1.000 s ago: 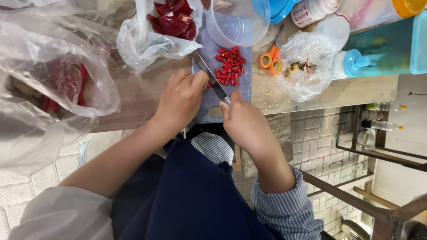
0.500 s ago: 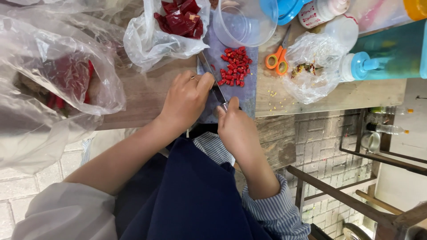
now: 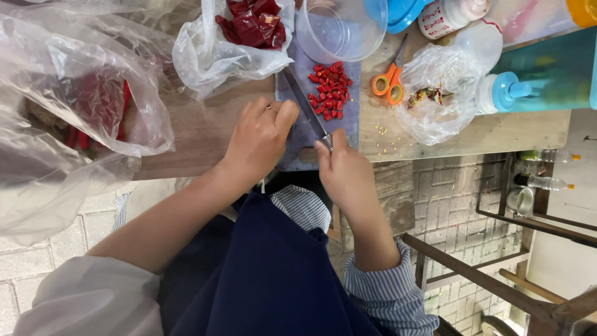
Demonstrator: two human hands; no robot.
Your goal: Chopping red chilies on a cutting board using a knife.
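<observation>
The right hand (image 3: 345,171) was closed around the handle of a knife (image 3: 308,106). Its blade lay across the grey cutting board (image 3: 348,115) on the desk (image 3: 205,124), right beside a pile of red chili pieces (image 3: 328,90). The left hand (image 3: 258,140) was curled, with its fingers pressed down on the board next to the blade; what it held under them, I could not tell. Those fingers were very close to the sharp edge. One slip could have cut them. A hard push could also have knocked chili pieces off the board.
</observation>
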